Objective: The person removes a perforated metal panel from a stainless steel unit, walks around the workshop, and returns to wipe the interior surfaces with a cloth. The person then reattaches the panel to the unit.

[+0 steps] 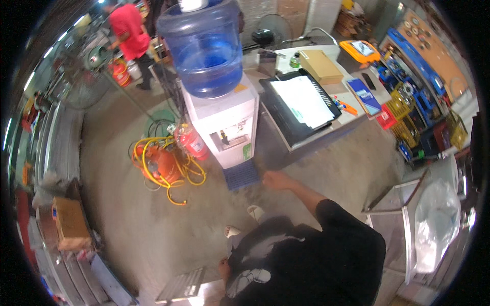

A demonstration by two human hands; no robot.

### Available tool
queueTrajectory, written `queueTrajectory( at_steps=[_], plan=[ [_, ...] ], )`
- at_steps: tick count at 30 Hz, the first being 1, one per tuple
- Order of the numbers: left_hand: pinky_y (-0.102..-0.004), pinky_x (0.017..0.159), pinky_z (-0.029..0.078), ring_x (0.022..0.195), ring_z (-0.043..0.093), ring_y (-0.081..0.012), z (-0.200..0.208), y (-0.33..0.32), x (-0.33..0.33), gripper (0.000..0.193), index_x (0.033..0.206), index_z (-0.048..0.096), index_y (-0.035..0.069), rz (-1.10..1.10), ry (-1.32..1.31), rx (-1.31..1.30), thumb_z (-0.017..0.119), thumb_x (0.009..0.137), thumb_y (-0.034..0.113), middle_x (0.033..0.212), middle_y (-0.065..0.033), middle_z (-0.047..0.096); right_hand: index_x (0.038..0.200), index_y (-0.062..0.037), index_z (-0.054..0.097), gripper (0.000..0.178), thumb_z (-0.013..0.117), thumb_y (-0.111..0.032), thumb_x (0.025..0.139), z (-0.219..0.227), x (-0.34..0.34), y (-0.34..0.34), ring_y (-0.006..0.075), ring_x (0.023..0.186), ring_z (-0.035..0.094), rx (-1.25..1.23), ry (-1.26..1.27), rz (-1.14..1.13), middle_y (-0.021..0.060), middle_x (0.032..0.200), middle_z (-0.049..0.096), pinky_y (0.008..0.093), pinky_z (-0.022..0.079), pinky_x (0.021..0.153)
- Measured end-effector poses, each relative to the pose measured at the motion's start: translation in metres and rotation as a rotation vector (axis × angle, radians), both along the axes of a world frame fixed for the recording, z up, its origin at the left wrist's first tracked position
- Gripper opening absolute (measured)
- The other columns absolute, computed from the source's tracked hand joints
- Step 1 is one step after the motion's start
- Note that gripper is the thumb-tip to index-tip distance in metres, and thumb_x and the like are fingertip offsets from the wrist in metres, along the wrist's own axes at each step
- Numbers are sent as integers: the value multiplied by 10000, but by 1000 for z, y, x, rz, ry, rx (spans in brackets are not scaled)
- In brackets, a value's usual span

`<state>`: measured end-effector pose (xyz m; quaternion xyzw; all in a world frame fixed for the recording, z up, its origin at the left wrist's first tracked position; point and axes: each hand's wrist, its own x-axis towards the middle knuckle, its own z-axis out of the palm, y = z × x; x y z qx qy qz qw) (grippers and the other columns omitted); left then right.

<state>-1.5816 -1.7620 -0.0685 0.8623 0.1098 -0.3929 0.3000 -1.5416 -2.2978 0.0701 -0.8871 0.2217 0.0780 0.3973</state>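
My right hand is stretched forward over the concrete floor, fingers curled, with nothing visible in it. It hovers just right of the blue grid tray at the foot of a white water dispenser. A large blue water bottle sits on top of the dispenser. My left hand hangs low by my black shirt, close to a grey metal grille on the floor. Its fingers are too small to make out. My two light shoes show below the right arm.
A red extinguisher, an orange cylinder and a yellow hose lie left of the dispenser. Right of it stands a table with a black tray of papers and a cardboard box. A person in red stands far back. Metal frames stand at right.
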Motion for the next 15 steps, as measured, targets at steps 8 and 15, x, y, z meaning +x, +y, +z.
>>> queueTrajectory(
  at_steps=[8, 15],
  plan=[
    [-371, 910, 514, 1066, 659, -261, -21, 67, 76, 371, 1157, 690, 51, -893, -178, 142, 594, 879, 277, 1098, -104, 695, 1029, -19, 705, 434, 584, -421, 917, -162, -101, 80, 366, 955, 680, -55, 15, 16, 218, 1000, 705, 503, 503, 868],
    [-371, 701, 554, 789, 678, -228, -27, 100, 137, 218, 999, 682, 24, -363, -65, -64, 597, 877, 183, 820, -111, 670, 1006, -28, 727, 425, 599, -416, 889, -181, -150, 188, 339, 908, 693, 127, 203, -374, 215, 951, 716, 480, 508, 819]
  ],
)
